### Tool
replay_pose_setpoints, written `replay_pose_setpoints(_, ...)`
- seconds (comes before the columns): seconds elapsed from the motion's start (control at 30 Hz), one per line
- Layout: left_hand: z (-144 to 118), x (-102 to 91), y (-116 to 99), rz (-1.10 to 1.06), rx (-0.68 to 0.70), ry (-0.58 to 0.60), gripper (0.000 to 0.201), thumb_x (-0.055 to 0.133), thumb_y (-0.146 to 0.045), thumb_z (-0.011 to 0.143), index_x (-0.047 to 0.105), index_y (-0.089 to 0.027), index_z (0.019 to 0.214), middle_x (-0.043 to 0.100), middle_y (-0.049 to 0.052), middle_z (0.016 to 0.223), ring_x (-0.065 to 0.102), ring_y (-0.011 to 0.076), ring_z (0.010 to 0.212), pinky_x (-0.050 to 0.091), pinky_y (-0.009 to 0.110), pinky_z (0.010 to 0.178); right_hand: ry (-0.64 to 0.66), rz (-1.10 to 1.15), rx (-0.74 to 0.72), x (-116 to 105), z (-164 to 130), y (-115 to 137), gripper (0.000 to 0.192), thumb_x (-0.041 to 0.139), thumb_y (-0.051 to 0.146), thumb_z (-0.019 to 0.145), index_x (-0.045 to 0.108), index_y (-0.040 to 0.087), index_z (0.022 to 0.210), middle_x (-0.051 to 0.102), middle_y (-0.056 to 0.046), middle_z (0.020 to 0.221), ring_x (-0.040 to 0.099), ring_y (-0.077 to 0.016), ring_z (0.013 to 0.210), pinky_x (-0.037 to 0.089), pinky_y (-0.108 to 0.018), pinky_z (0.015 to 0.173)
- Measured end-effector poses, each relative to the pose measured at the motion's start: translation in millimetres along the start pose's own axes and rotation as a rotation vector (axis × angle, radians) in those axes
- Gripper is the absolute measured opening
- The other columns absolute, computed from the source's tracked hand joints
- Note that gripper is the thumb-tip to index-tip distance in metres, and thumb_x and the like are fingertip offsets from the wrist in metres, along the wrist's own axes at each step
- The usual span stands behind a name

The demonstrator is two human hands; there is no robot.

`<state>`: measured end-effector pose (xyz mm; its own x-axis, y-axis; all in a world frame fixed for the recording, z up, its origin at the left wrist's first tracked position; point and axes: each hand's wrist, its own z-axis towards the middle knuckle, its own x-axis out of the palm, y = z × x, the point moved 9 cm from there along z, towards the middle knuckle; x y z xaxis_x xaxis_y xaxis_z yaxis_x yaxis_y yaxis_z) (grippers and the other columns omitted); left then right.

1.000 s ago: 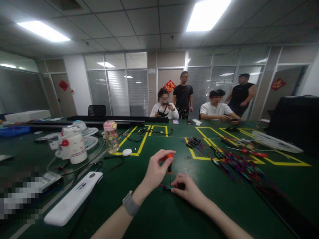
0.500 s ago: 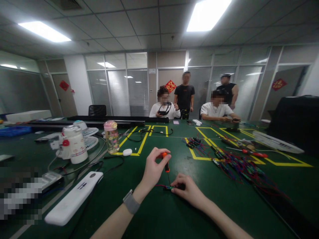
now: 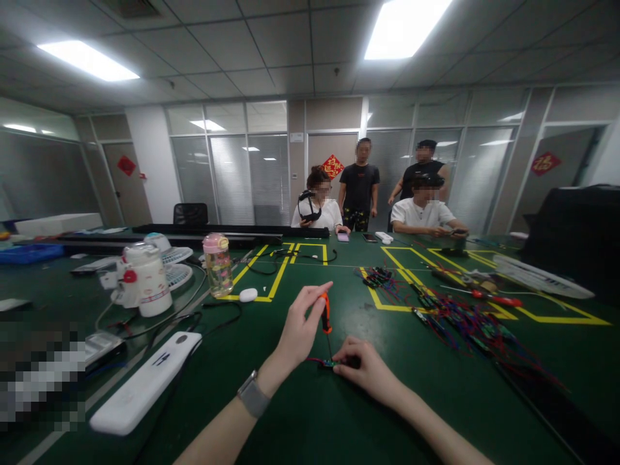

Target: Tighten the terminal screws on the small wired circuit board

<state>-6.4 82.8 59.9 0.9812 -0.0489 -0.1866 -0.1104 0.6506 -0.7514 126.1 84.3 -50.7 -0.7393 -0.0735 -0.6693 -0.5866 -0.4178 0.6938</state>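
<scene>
My left hand [image 3: 301,323], with a watch [image 3: 254,394] on its wrist, is closed on an orange-and-black screwdriver [image 3: 327,316] near the top of its handle, index finger stretched past it. The screwdriver stands nearly upright, its thin shaft pointing down at a small green circuit board [image 3: 328,364]. Red and dark wires leave the board's left end. My right hand [image 3: 363,367] pinches the board's right end between thumb and fingers, close to the screwdriver tip. Exactly where the tip touches is too small to tell.
Several wired circuit boards [image 3: 477,323] lie heaped at the right, near a red-handled screwdriver [image 3: 498,298]. On the left are a white long case [image 3: 148,381], a white jug [image 3: 145,281] and a pink-lidded bottle [image 3: 217,265]. Several people are across the green table [image 3: 300,426].
My left fingers have straightened and shifted around the screwdriver handle, which tilts slightly differently. My right hand stays on the board. Across the table, a person has raised a black headset.
</scene>
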Motion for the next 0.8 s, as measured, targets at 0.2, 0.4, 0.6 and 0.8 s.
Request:
replay_pose_setpoints(0.2, 0, -9.8, 8, -0.015, -0.018, -0.114, 0.02, 0.063, -0.029, 0.085, 0.07, -0.017, 0.099, 0.066, 0.005, 0.089, 0.063, 0.0176, 0.083, 0.05, 0.029, 0.078, 0.007, -0.009, -0.005, -2, -1, 4, 0.01, 0.067, 0.015, 0.075, 0.076, 0.017, 0.079, 0.065, -0.005, 0.081, 0.058, -0.0176, 0.076, 0.043, -0.028, 0.072)
replay_pose_setpoints(0.4, 3, 1.1, 6, -0.091, -0.038, 0.049, 0.031, 0.049, -0.03, 0.093, 0.065, -0.022, 0.118, 0.067, 0.007, 0.109, 0.064, 0.019, 0.099, 0.048, 0.034, 0.092, 0.008, -0.004, -0.002, -2, -1, 3, 0.01, 0.068, 0.015, 0.075, 0.076, 0.018, 0.08, 0.065, -0.004, 0.081, 0.058, -0.0171, 0.076, 0.044, -0.027, 0.071)
replay_pose_setpoints(0.6, 3, -9.5, 5, 0.029, -0.001, -0.055, 0.023, 0.065, -0.031, 0.083, 0.072, -0.019, 0.101, 0.065, 0.004, 0.089, 0.063, 0.0176, 0.082, 0.052, 0.03, 0.078, 0.013, -0.014, 0.005, -2, -1, 3, 0.01, 0.068, 0.015, 0.074, 0.076, 0.017, 0.079, 0.064, -0.004, 0.081, 0.058, -0.017, 0.076, 0.044, -0.027, 0.072)
replay_pose_setpoints(0.8, 4, 8.1, 0, -0.12, -0.028, 0.135, 0.034, 0.047, -0.028, 0.094, 0.061, -0.02, 0.124, 0.065, 0.008, 0.108, 0.063, 0.0192, 0.1, 0.048, 0.035, 0.092, 0.008, 0.008, -0.003, -4, -2, 8, 0.009, 0.067, 0.014, 0.074, 0.075, 0.017, 0.078, 0.065, -0.004, 0.081, 0.058, -0.0166, 0.075, 0.044, -0.027, 0.07)
